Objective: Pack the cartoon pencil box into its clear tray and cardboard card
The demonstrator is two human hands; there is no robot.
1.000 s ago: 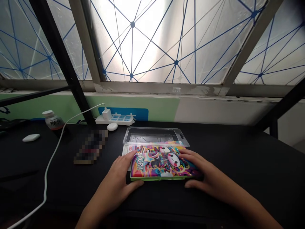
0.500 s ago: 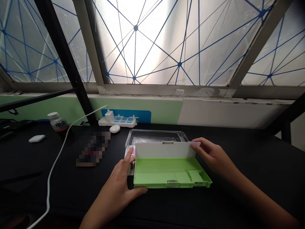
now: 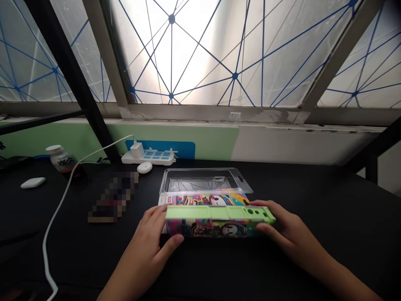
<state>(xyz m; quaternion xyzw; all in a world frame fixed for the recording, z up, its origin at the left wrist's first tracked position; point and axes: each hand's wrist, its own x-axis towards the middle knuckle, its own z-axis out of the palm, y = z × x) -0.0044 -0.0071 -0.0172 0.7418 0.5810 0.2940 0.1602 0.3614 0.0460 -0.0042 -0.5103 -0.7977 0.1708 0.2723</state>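
Observation:
A green pencil case (image 3: 219, 213) with colourful cartoon prints is closed and stands on its long edge, its green side facing up toward me. My left hand (image 3: 150, 242) grips its left end, thumb on the near printed face and fingers behind. At the right end my right hand (image 3: 282, 223) holds it the same way, thumb in front. Just behind the case lies a printed cartoon card (image 3: 203, 200), partly hidden by it. Beyond that sits a clear plastic package tray (image 3: 200, 172) on the black table.
A black table (image 3: 313, 200) runs up to the window wall. At the left are a white power strip (image 3: 156, 157), a white cable (image 3: 64, 225), a round white case (image 3: 144, 168), a bottle (image 3: 61, 159), a white oval object (image 3: 33, 182) and a blurred-out rectangular item (image 3: 114, 196).
The pencil case was open, showing its green inside and white lid; now it is closed and turned onto its edge. My right hand has moved from the lid to the case's right end.

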